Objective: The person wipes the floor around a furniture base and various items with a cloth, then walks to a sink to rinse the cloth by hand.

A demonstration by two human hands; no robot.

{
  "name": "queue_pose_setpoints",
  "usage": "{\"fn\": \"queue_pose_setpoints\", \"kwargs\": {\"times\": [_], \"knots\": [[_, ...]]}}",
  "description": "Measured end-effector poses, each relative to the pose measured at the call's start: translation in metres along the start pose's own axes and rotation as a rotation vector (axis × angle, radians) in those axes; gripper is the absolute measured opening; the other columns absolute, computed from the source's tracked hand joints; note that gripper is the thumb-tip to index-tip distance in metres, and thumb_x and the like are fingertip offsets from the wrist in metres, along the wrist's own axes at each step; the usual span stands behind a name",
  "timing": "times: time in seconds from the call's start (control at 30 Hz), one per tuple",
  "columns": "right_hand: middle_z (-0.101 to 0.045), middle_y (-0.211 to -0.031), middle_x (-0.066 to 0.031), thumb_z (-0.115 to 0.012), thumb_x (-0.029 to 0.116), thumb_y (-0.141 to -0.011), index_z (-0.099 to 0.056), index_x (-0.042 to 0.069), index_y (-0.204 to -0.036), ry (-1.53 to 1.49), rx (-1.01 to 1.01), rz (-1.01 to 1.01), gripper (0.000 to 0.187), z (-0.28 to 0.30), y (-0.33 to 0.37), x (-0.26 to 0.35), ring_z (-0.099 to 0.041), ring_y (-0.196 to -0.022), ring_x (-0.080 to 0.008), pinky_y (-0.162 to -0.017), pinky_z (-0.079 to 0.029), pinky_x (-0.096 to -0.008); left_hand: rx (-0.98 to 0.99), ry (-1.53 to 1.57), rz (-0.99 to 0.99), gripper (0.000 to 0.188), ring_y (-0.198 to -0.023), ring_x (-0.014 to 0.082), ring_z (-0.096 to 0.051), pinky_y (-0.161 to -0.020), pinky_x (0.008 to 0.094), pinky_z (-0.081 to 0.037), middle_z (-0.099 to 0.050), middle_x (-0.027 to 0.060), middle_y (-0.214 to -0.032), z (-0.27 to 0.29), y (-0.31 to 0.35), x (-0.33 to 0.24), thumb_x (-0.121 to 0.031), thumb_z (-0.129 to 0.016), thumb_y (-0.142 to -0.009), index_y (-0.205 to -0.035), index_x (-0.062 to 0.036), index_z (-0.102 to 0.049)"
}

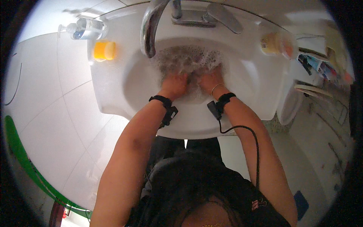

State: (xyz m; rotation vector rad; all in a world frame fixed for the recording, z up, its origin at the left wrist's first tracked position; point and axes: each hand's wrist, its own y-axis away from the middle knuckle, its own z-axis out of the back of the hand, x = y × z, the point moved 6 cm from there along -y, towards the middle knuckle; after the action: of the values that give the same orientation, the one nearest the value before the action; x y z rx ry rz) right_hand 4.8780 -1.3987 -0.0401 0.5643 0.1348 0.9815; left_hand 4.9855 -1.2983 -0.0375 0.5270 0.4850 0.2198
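Both of my hands are down in foamy, murky water (181, 56) in a white sink basin (132, 79). My left hand (176, 84) and my right hand (211, 80) lie close together, a narrow gap between them. Suds and water hide the fingers of each, so whether they hold anything does not show. Something dark and indistinct lies in the gap, too blurred to name. A thin bracelet and a black strap circle my right wrist; another black strap with a small box is on my left.
A chrome faucet (149, 36) curves over the basin's left part, its lever (225, 18) behind. A clear pump bottle (90, 29) and yellow soap-like block (104, 50) sit on the left rim. Blurry containers (277, 44) stand right. A black cable (256, 151) trails along my right arm.
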Motion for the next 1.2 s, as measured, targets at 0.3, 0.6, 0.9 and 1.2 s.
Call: {"fn": "queue_pose_setpoints", "kwargs": {"times": [0.3,0.6,0.9,1.2], "knots": [[-0.063,-0.123,-0.0174,-0.069,0.017,-0.082,-0.063,0.009,-0.121,-0.511,-0.289,-0.07,0.041,0.03,0.039,-0.052,-0.058,-0.113,-0.0367,-0.099,-0.045,-0.044,-0.312,0.047,0.015,0.03,-0.103,0.0384,-0.058,-0.091,0.048,-0.048,-0.062,0.0151,-0.111,0.04,0.017,0.013,-0.015,-0.052,-0.091,-0.119,-0.0064,-0.057],[-0.064,-0.118,-0.0173,-0.072,0.014,-0.081,-0.059,0.004,-0.126,-1.366,-0.345,-0.066,0.048,0.094,0.102,0.023,-0.061,-0.109,-0.0277,-0.094,-0.049,-0.0376,0.274,2.499,0.305,0.049,-0.112,0.0267,-0.06,-0.101,0.0402,-0.047,-0.062,0.0102,-0.125,0.059,0.055,-0.069,-0.036,-0.056,-0.099,-0.136,-0.0048,-0.051],[-0.063,-0.116,-0.0084,-0.063,-0.002,-0.08,-0.059,0.005,-0.129,-1.711,-0.054,-0.247,0.05,0.097,0.143,-0.007,-0.061,-0.102,-0.0167,-0.085,-0.052,-0.0319,0.323,2.207,0.29,0.038,-0.107,0.0262,-0.063,-0.095,0.0401,-0.053,-0.064,0.013,-0.119,0.066,0.077,-0.088,-0.022,-0.062,-0.098,-0.128,-0.0018,-0.053],[-0.046,-0.14,-0.011,-0.067,0.0,-0.077,-0.047,0.014,-0.138,-0.577,-0.638,0.477,0.066,0.183,0.168,0.029,-0.048,-0.129,-0.0322,-0.11,-0.038,-0.0437,0.508,1.938,0.071,0.04,-0.102,0.0267,-0.065,-0.087,0.0457,-0.057,-0.065,0.0103,-0.111,0.123,0.104,-0.104,-0.017,-0.07,-0.091,-0.126,-0.0061,-0.054]]}}
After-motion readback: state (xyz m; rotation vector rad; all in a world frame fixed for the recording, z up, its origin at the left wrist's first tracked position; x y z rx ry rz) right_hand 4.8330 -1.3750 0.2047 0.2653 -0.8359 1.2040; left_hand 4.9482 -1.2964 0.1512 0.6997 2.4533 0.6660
